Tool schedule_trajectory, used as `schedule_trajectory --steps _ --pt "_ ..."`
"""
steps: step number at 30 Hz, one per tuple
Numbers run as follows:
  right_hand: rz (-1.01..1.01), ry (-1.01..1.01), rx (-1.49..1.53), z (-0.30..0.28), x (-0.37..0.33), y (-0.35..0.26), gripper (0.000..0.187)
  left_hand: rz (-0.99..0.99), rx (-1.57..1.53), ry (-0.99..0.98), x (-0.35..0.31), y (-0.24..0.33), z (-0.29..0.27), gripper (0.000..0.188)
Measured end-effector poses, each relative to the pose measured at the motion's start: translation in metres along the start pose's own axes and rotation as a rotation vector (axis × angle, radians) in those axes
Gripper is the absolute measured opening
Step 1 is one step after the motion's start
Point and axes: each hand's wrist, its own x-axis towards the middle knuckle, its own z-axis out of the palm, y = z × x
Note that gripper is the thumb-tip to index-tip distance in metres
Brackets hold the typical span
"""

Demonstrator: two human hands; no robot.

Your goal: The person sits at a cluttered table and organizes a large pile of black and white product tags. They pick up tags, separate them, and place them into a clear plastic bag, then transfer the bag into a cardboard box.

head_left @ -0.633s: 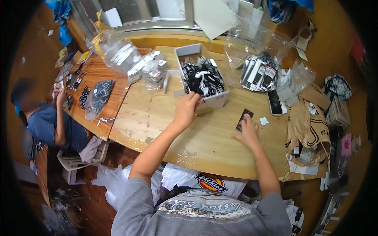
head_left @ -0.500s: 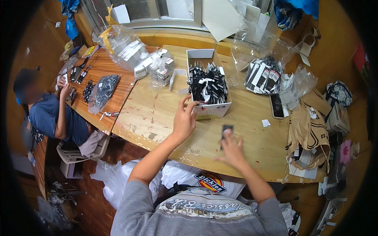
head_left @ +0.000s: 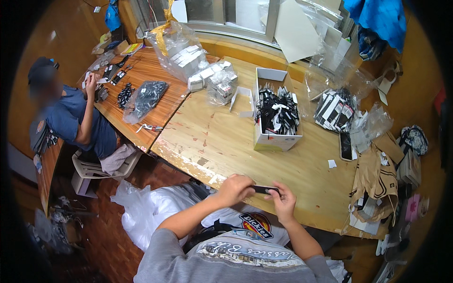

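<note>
Close to the table's front edge, a small black rectangular tag (head_left: 265,189) is held level between my two hands. My left hand (head_left: 235,189) has its fingers closed on the tag's left end. At the other end, my right hand (head_left: 284,202) pinches it between thumb and fingers. Farther back on the table (head_left: 203,137) stands an open white cardboard box (head_left: 278,141). Black tags with cords and some white pieces fill the box.
A plastic bag of white packets (head_left: 181,61) and a folded white card (head_left: 243,101) lie left of the box. To the right are a heap of black-and-white tags (head_left: 335,111), a phone (head_left: 346,146) and a brown bag (head_left: 375,181). A co-worker (head_left: 71,113) sits at the left table.
My right hand has picked the black tag up off the table and drawn it nearer. My left hand has left the box's front and now grips the tag too. The view has shifted.
</note>
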Motion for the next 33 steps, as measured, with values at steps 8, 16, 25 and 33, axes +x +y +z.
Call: schedule_trajectory --steps 8,16,25,33 --pt "-0.093 0.049 -0.419 -0.004 0.031 0.013 0.036 -0.314 0.112 1.09 0.122 -0.121 -0.252 0.02" --pt "-0.251 0.015 -0.776 -0.006 0.024 0.044 0.028 -0.523 0.467 1.087 0.237 -0.242 -0.355 0.043" --pt "-0.42 0.487 -0.777 -0.033 0.095 -0.01 0.019 -0.117 -0.182 0.29 0.206 -0.08 -0.104 0.017" --pt "-0.094 -0.07 -0.415 -0.055 0.209 -0.008 0.03 0.199 -0.013 0.321 0.189 -0.05 -0.03 0.017"
